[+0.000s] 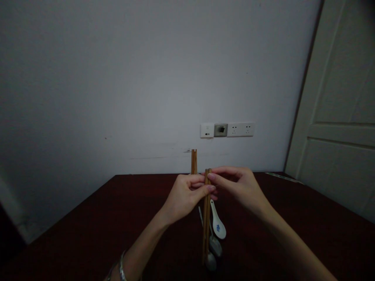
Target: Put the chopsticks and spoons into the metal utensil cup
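Observation:
My left hand is closed around a pair of brown wooden chopsticks whose tops stick up above my fingers. My right hand pinches the top of a second pair of chopsticks, held upright with the lower ends near the table. My left thumb also touches this second pair. Both hands meet above the middle of the dark red table. Under them lie a white ceramic spoon with a blue mark and two metal spoons.
A white wall stands behind the table, with a row of sockets. A pale door is at the right. A bracelet sits on my left wrist. The room is dim.

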The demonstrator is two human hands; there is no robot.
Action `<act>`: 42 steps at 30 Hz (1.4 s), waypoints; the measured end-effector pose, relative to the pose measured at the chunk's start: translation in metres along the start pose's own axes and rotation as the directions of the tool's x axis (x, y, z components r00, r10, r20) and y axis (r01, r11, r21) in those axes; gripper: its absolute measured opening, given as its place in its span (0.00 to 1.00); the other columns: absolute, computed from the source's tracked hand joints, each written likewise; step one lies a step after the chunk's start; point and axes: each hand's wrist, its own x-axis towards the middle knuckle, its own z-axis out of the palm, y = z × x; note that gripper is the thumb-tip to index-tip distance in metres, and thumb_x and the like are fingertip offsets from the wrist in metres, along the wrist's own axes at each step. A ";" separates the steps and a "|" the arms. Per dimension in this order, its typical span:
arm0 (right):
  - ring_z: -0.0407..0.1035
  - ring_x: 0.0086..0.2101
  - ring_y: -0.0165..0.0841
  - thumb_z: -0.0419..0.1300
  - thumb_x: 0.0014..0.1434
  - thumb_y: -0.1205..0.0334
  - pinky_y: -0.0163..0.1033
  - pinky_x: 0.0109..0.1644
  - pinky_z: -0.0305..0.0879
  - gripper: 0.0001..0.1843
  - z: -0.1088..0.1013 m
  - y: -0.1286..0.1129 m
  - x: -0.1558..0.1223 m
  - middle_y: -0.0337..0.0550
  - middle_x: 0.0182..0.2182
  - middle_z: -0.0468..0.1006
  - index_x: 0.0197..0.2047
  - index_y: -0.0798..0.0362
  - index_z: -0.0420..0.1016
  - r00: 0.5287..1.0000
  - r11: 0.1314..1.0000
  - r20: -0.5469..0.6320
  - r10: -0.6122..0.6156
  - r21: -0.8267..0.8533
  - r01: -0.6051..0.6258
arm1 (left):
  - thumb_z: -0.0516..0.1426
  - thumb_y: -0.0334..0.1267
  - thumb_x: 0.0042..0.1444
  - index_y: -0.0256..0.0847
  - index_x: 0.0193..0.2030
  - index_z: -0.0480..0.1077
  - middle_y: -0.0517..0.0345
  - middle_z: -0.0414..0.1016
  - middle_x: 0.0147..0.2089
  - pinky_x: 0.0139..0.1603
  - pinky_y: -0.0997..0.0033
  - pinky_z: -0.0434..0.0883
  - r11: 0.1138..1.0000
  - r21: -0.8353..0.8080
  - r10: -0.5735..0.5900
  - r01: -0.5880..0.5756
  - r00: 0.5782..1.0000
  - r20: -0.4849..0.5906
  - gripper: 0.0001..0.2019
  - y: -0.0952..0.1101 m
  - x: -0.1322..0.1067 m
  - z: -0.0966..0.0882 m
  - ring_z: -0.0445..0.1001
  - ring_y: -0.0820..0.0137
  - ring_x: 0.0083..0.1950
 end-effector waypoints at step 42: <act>0.74 0.29 0.35 0.63 0.47 0.61 0.36 0.30 0.73 0.11 -0.004 -0.003 -0.007 0.44 0.31 0.80 0.36 0.52 0.79 0.974 0.958 0.020 -0.226 -0.175 0.226 | 0.56 0.36 0.52 0.30 0.35 0.73 0.48 0.77 0.30 0.39 0.67 0.71 1.000 0.006 0.003 -0.004 1.000 0.019 0.10 0.004 -0.004 0.002 0.76 0.66 0.34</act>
